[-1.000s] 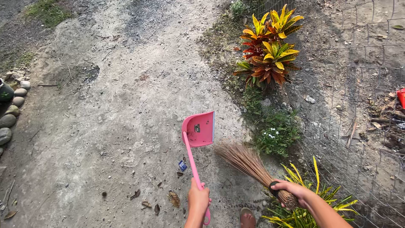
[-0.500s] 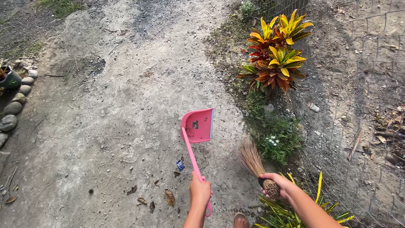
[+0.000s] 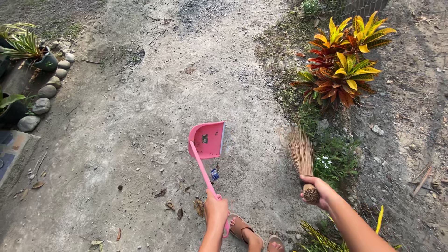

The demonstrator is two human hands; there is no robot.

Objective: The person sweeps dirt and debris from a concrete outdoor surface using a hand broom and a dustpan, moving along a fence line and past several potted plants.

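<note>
1. While your left hand (image 3: 217, 210) stays wrapped round the long handle of the pink dustpan (image 3: 207, 139), keep the pan's open lip low to the dirt path (image 3: 140, 116); it looks lifted rn, near the path's middle.
2. Right hand (image 3: 317, 190) is fisted on the bound end of the stick broom (image 3: 302, 156), bristles pointing up & away, over by the path's right edge next to the green weeds (image 3: 333, 158).
3. Litter sits just below the pan: a small blue wrapper (image 3: 214, 174) & dry leaves (image 3: 199, 206) near your sandalled feet (image 3: 242, 228).
4. Judgement: tip bristles down, use short strokes toward the pan, and hold the pan steady w/ lip flat so bits don't slip under.
5. Mind the croton shrub (image 3: 347, 70) on the right edge.
</note>
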